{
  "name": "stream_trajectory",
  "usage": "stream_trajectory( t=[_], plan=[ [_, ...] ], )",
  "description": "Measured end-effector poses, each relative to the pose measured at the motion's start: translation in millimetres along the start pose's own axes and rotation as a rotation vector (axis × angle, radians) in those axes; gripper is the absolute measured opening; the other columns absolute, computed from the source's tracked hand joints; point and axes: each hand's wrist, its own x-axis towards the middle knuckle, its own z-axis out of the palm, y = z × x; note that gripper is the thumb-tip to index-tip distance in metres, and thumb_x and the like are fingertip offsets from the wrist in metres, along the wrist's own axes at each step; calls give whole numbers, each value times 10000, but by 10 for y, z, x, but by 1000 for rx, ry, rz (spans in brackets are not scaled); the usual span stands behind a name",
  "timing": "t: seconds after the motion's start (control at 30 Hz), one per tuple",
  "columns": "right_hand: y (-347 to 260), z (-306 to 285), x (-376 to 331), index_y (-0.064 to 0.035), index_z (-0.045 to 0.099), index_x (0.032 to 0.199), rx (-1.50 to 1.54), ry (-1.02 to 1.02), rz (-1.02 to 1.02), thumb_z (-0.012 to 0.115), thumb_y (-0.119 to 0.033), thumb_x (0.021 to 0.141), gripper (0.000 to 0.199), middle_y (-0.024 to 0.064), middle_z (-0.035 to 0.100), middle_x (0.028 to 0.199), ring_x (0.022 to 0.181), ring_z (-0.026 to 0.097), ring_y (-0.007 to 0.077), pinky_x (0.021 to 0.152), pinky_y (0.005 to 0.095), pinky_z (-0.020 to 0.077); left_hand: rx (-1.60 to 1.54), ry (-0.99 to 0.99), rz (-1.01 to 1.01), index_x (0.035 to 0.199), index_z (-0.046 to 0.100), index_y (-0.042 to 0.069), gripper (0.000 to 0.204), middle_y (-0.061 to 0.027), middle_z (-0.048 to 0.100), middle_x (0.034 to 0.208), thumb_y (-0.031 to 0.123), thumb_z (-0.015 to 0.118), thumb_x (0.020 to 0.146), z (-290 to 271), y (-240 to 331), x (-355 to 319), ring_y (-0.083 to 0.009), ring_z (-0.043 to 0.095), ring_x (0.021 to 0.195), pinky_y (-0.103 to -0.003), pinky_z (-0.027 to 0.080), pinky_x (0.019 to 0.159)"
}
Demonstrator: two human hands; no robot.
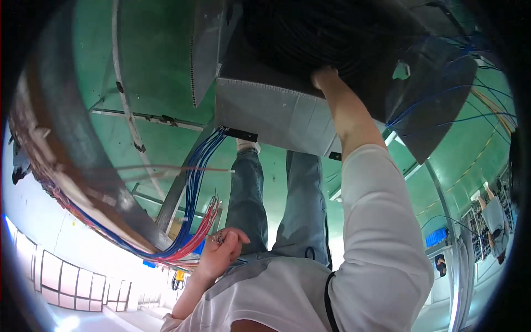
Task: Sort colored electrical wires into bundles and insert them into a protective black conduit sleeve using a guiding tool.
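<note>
My left hand [222,252] is in front of my waist, its fingers curled closed round a bunch of small silvery pieces [219,238] that look metallic. What they are exactly is too small to tell. Just above it, beside the hand, are the loose ends of a bundle of red and white wires [204,224]. My right arm stretches forward over the near wall of a grey corrugated box [271,108]. Down in the box, my right hand [323,77] reaches into a mass of black cables [293,41]. Its fingers are hidden in the dark there.
A bundle of blue wires [196,169] hangs at the left from a curved board edge. Thin blue wires [442,99] cross the box's right side. Metal frame bars [149,118] stand over the green floor [160,72]. Another person [494,216] is far right.
</note>
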Motion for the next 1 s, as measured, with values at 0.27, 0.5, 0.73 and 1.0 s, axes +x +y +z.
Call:
stream_trajectory(
  t=[0.27, 0.5, 0.73, 1.0],
  plan=[
    [187, 158, -86, -52, 444, 1147, 152, 109, 59, 414, -85, 783, 366, 141, 375, 1238, 1130, 379, 281, 926, 413, 320, -84, -81, 30, 780, 478, 34, 294, 31, 307, 537, 296, 390, 879, -35, -181, -45, -53, 258, 451, -192, 203, 405],
    [131, 433, 239, -72, 469, 1118, -130, 353, 48, 340, -140, 823, 329, 112, 407, 1208, 1151, 343, 263, 934, 475, 268, -62, -43, -8, 753, 478, 45, 280, 24, 334, 551, 277, 384, 878, 2, -335, 98, -60, 290, 473, -194, 229, 421],
    [352, 84, -640, -38, 556, 927, 193, 352, -373, 460, -235, 809, 249, 133, 587, 923, 895, 544, 312, 732, 416, 426, 83, 107, 99, 615, 430, 70, 335, 14, 336, 503, 273, 373, 875, 149, -432, 64, -68, 289, 419, -204, 224, 378],
    [885, -702, -3622, -65, 431, 727, 2431, -144, -959, 414, -272, 871, 252, -49, 256, 530, 439, 253, 58, 418, 184, 262, -49, -504, 324, 587, 390, 89, 365, 20, 337, 474, 293, 338, 886, 1218, 480, -1120, -58, 251, 376, -205, 181, 343]
  ],
)
